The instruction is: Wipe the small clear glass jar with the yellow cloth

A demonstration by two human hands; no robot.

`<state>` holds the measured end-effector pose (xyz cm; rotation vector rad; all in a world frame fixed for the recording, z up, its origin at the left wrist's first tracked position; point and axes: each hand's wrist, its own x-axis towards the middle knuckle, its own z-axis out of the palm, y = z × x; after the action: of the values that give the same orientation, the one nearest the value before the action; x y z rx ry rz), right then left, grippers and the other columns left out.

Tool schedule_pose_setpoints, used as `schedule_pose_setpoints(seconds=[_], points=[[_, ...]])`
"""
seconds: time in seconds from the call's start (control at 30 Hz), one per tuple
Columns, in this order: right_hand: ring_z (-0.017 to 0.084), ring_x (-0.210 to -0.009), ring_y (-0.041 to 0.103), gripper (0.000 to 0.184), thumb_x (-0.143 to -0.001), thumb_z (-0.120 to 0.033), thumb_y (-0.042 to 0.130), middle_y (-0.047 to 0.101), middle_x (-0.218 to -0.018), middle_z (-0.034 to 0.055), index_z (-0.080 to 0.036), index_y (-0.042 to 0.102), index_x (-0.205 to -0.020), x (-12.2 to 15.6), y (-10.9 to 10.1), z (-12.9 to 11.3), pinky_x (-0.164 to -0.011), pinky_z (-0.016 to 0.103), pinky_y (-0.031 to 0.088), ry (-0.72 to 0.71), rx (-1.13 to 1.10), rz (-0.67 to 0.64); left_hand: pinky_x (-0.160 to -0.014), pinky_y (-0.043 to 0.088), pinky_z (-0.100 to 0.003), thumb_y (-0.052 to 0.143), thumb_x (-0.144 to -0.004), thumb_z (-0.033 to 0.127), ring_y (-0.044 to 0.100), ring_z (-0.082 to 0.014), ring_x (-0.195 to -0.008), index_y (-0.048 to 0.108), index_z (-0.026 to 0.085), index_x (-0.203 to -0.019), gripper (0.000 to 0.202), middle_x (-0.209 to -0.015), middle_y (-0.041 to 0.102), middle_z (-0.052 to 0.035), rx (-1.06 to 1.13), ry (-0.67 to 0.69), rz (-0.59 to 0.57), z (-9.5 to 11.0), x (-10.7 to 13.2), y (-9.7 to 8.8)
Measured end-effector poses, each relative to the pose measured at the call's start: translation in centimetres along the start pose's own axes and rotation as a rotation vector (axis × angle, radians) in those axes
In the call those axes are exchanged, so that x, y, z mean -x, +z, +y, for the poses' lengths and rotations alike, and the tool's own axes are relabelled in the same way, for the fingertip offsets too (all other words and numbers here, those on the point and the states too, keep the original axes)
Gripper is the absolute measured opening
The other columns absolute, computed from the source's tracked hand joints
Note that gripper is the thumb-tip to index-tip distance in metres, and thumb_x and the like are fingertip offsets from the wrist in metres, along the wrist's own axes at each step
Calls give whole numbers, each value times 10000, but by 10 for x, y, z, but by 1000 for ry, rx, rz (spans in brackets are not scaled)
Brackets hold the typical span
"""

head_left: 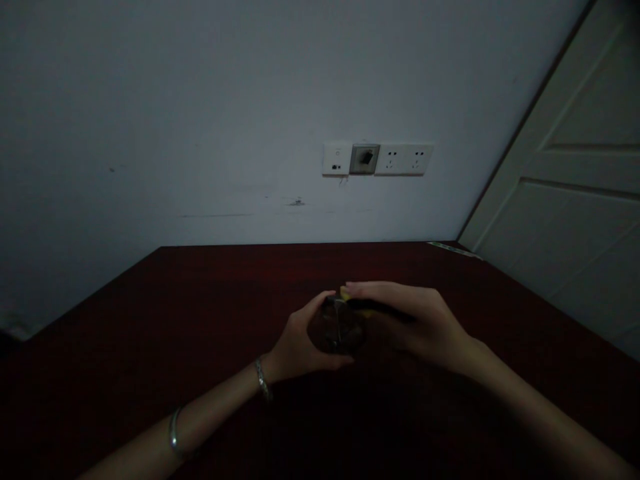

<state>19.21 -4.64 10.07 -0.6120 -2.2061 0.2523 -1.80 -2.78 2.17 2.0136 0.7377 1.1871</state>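
Over the dark-red tabletop point(235, 280), the dark, glossy, rounded object point(341, 332) is best kept steady by the left hand point(299, 341), its fingers clamped around it, while whether the small yellow piece point(344, 294) is gripped by the right hand point(429, 319) cannot be told.

Left hand point(300, 341) grips dark object point(338, 328), right hand point(420, 317) something yellow point(345, 293).

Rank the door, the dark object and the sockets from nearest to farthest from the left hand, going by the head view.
1. Dark object: between the left hand's thumb and fingers.
2. Sockets: on the wall ahead, slightly right.
3. Door: far right.
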Motion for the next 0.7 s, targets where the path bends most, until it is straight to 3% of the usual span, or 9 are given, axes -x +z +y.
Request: schedule_pose_setpoints(seconds=[0.13,0.23,0.47,0.7], points=[[180,-1010,656,295,-859,-165,569,692,-1101,40,-236,622,-1141,1,3,16,-888,331,549,94,-23,70,-964,479,-451,827,-542,285,578,-286,-1110,376,201,-1311,895,-1264,558,-128,40,-23,-11,-1,1,0],[179,-1030,646,320,-862,-157,560,683,-1119,45,-234,605,-1169,3,6,18,-900,339,543,39,-8,41,-982,466,-454,831,-538,292,559,-289,-1141,384,213,-1310,895,-1285,549,-123,33,3,-10,-2,0,0],[174,-1103,602,413,-868,-87,480,631,-1200,76,-213,508,-1260,4,9,6,-914,315,530,-94,50,-98,-961,482,-462,839,-503,313,572,-293,-1123,393,225,-1310,926,-1241,586,-104,-59,20,-2,-5,0,0],[161,-1155,561,420,-851,-16,448,619,-1218,90,-187,491,-1232,0,11,-16,-962,322,493,-164,26,-200,-932,505,-436,827,-520,318,603,-274,-1070,374,211,-1310,917,-1209,603,-107,-80,-27,-34,-3,0,-1]])
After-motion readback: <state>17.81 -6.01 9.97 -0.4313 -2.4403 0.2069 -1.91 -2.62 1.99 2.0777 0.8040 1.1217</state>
